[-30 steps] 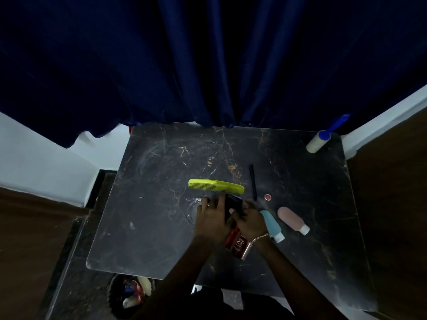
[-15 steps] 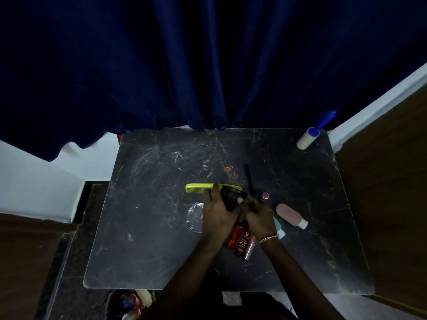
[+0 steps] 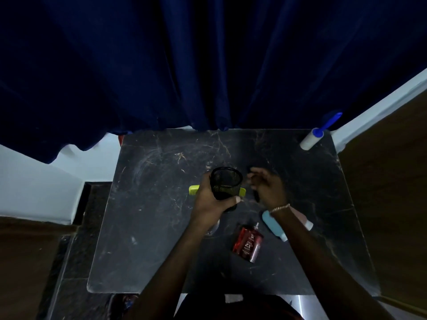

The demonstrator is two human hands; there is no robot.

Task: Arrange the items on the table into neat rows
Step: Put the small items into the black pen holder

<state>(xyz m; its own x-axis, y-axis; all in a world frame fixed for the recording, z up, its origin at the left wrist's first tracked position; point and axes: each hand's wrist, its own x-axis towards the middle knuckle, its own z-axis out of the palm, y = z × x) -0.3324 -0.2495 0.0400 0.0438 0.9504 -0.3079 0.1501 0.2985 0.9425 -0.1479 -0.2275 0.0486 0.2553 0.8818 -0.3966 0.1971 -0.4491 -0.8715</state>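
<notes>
My left hand [image 3: 211, 199] grips a black mesh cup [image 3: 225, 184] and holds it upright above the middle of the dark marble table [image 3: 143, 245]. Behind the cup lies a yellow-green comb [image 3: 193, 190], mostly hidden. My right hand [image 3: 268, 187] hovers just right of the cup with its fingers apart and nothing in it. A thin black stick [image 3: 256, 197] lies under that hand. A red perfume bottle [image 3: 248, 244] lies flat near the front. A blue tube [image 3: 273, 225] and a pink tube [image 3: 303, 219] lie beside my right forearm.
A white lint roller with a blue handle [image 3: 317, 135] lies at the table's far right corner. A clear glass dish [image 3: 213, 227] shows partly under my left wrist. A dark blue curtain [image 3: 208, 65] hangs behind the table. Wooden panels flank both sides.
My left hand has lifted the black mesh cup upright and moved it away from me over the comb. My right hand let go of it and opened. The perfume bottle is uncovered.
</notes>
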